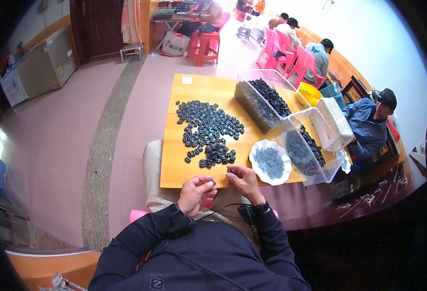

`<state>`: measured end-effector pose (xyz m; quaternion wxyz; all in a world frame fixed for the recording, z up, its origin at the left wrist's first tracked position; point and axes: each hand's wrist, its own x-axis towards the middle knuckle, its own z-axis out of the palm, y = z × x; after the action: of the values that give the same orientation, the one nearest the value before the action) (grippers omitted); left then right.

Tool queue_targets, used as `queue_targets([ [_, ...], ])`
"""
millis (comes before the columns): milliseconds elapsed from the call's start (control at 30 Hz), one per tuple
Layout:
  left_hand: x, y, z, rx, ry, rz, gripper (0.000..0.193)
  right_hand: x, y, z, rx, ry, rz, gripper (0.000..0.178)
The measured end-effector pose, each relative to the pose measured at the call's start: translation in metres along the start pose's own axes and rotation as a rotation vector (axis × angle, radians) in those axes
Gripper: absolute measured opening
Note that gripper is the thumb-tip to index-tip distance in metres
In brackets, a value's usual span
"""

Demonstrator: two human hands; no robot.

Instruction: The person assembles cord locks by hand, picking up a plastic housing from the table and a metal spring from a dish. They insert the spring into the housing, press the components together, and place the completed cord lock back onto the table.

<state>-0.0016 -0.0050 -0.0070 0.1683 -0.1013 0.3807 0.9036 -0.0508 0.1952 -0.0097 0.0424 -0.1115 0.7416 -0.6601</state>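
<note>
Just past the near edge of the yellow table point(184, 179), both my hands are held close together. My left hand point(194, 194) pinches something tiny between thumb and fingertips, too small to make out. In the fingertips of my right hand point(245, 183) is a small black part point(230, 170). Beyond the hands lies a loose spread of black oval two-holed parts point(203, 123), its nearest pieces close to my fingers. To the right of my right hand stands a white scalloped dish point(255, 157) filled with small grey metal-looking pieces point(269, 162).
Two clear plastic bins, one far point(257, 109) and one near point(291, 145), hold more black parts. Behind them are a yellow bowl point(309, 93) and a white perforated basket point(332, 123). A person point(368, 126) sits at the right; others sit on pink chairs point(283, 46) farther back.
</note>
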Motion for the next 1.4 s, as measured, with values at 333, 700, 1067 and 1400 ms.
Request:
queue_targets([
  [333, 0.0014, 0.0033, -0.0001, 0.03, -0.016, -0.011, 0.023, 0.002, 0.0016, -0.0024, 0.049, -0.034, 0.028, 0.026],
  [700, 0.0013, 0.0038, -0.0012, 0.067, -0.034, -0.021, 0.028, 0.0014, 0.0032, -0.0049, 0.083, -0.064, 0.037, 0.027],
  [1067, 0.0031, 0.0029, -0.0025, 0.033, -0.041, 0.02, 0.024, 0.0013, 0.0009, -0.0032, 0.014, -0.051, 0.017, 0.025],
  [1400, 0.0038, 0.006, -0.0006, 0.044, -0.042, 0.038, 0.023, 0.0021, 0.0009, -0.0023, 0.129, -0.038, 0.059, 0.021],
])
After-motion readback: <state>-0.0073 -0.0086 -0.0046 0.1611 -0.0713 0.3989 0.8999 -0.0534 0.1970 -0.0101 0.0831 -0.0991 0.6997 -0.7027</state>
